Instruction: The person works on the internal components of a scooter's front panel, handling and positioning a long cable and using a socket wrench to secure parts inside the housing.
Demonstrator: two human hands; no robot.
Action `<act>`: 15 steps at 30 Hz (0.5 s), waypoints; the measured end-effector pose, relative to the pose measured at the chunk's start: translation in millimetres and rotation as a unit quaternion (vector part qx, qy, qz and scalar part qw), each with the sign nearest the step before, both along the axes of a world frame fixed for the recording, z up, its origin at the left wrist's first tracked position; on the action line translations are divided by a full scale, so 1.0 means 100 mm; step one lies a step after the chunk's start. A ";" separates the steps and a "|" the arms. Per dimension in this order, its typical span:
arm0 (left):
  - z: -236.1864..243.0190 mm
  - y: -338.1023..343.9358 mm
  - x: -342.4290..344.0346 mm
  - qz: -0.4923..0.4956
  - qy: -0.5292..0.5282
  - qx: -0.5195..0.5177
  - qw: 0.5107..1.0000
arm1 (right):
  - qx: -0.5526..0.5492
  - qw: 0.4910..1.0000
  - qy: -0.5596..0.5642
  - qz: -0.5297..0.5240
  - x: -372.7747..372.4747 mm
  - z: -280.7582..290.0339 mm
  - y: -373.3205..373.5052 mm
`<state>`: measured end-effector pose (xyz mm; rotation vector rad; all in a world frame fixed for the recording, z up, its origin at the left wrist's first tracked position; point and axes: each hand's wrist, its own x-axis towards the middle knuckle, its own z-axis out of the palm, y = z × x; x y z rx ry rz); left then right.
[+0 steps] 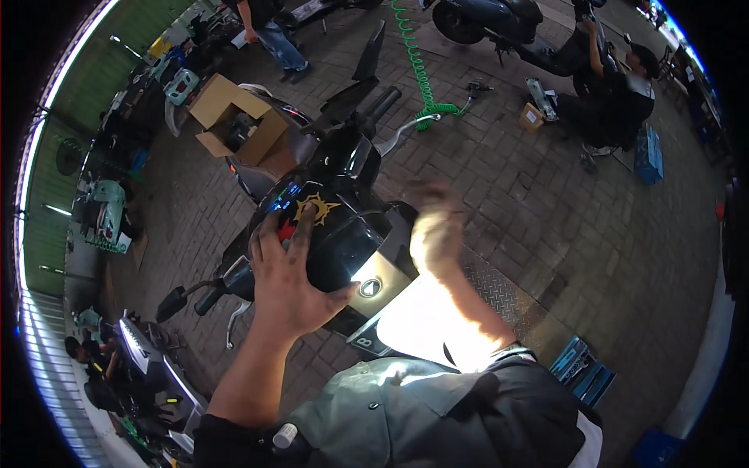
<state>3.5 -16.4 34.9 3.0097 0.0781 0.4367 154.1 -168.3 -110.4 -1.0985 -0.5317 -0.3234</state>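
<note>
The black front cowl of a motor scooter (347, 246) stands right in front of me. A gold sun-shaped sticker (321, 209) and a red mark sit on its top, beside a lit blue display (285, 196). My left hand (285, 277) lies on the cowl with fingers spread, its thumb reaching to a round emblem (370, 288) on the brightly lit front face. At the cowl's right side is my right hand (437, 230), smeared by motion, so its fingers and anything in them cannot be made out. Strong light washes out that forearm.
An open cardboard box (239, 125) with dark parts rests on the scooter's seat. Beyond it hangs a green coiled air hose (413, 58). A person (620, 93) crouches by another scooter at the far right. A blue toolbox (581, 370) lies near my right elbow.
</note>
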 end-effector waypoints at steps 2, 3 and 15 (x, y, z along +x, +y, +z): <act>-0.02 0.02 -0.01 -0.009 -0.018 0.009 1.000 | -0.199 0.957 0.105 -0.181 0.12 -0.06 0.02; -0.03 0.02 -0.02 -0.010 -0.022 0.007 1.000 | -0.174 0.969 0.082 -0.157 0.17 -0.10 0.14; -0.04 0.15 -0.17 0.008 -0.029 -0.018 0.999 | -0.006 0.999 -0.047 -0.009 0.08 0.07 0.45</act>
